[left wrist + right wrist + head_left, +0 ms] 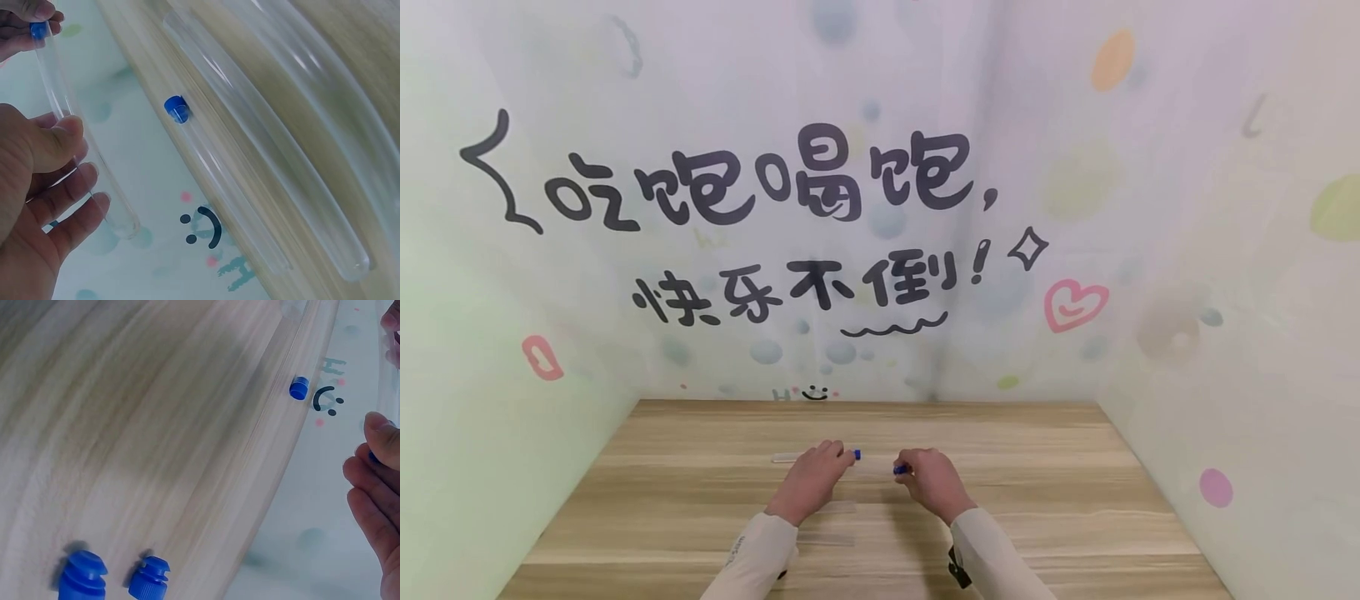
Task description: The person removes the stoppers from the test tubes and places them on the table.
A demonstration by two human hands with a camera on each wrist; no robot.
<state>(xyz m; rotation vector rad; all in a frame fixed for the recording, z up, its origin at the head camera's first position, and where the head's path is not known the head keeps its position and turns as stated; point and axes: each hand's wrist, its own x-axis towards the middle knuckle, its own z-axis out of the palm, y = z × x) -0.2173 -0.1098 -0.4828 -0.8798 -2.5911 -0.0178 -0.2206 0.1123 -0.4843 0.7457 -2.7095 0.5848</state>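
Observation:
My left hand [811,483] [37,194] holds a clear tube [59,81] between thumb and fingers; its rounded end extends past them. At its other end my right hand [934,480] [378,500] pinches a blue cap [899,470] [39,30]; how far the cap is seated cannot be told. Behind my left hand lies another clear tube [786,457] [231,190] with a blue cap [857,455] [177,109] [299,388]. Closer to me are two wider clear tubes [269,137], their visible ends without caps.
Two loose blue caps [82,576], one larger than the other, stand on the wooden table [1037,533] in the right wrist view. A printed white wall [880,358] borders the table's far edge, with pale walls at both sides.

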